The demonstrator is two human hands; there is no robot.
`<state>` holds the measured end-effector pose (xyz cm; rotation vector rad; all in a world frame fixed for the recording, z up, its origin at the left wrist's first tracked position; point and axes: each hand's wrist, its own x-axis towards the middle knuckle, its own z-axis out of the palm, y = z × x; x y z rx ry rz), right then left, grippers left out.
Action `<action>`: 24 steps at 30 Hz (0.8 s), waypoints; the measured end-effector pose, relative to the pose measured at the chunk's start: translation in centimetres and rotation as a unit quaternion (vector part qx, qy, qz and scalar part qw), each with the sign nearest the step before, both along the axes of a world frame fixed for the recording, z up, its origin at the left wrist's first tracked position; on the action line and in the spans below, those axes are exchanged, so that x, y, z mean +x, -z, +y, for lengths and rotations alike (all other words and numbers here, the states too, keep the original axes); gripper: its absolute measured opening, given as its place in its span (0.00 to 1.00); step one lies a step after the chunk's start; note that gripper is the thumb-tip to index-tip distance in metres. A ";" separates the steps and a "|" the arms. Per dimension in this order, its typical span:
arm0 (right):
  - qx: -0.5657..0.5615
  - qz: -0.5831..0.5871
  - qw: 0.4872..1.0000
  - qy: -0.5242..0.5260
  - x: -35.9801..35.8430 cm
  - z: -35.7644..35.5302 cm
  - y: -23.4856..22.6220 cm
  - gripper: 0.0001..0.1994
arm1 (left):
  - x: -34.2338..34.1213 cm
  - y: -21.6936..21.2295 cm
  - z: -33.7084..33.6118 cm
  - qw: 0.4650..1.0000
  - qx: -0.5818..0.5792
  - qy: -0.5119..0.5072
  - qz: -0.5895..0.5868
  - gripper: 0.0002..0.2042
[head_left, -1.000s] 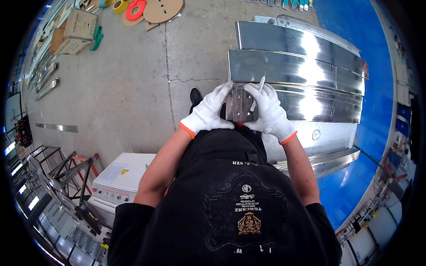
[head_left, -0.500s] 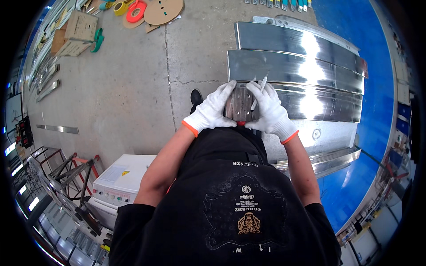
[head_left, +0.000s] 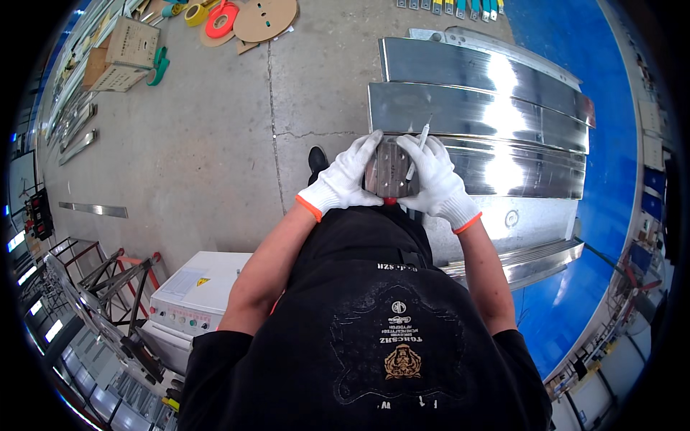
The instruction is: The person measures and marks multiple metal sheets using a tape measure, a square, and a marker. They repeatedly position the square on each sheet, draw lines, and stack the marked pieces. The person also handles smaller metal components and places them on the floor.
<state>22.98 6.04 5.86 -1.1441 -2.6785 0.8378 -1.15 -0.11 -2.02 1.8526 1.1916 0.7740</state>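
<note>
Both of my hands wear white knit gloves with orange cuffs. A grey metal block [head_left: 392,164] with a few small holes in its top face sits between them, close to my waist. My left hand [head_left: 346,174] grips its left side, thumb at the near edge and fingers at the far corner. On the opposite side, my right hand [head_left: 437,176] clasps the block and also has a slim white pen [head_left: 422,142] between its fingers, slanting across the block's right edge. Something red and rounded [head_left: 390,202] shows at the block's near edge; its lower part is hidden.
Long shiny metal panels [head_left: 431,108] lie side by side to the right, next to a blue floor area [head_left: 611,144]. A white control cabinet [head_left: 198,284] stands at the left. Farther off are a cardboard box [head_left: 131,54], tape rolls [head_left: 221,19] and a metal strip [head_left: 93,209].
The pen has tipped slightly leftward with my right hand's fingers. Both hands keep their hold on the block, which stays almost in the same place.
</note>
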 end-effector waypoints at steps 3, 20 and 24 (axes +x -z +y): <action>0.000 -0.001 1.000 0.001 0.0 0.0 0.0 0.53 | 0.1 -0.1 0.1 1.000 -0.006 -0.002 0.003 0.68; 0.001 -0.003 1.000 0.000 -0.1 0.2 -0.1 0.53 | 0.3 -0.8 0.2 0.999 -0.043 -0.008 0.021 0.67; 0.007 -0.002 1.000 0.000 0.0 0.1 0.1 0.53 | 0.3 -0.8 0.1 0.999 -0.040 -0.005 0.034 0.68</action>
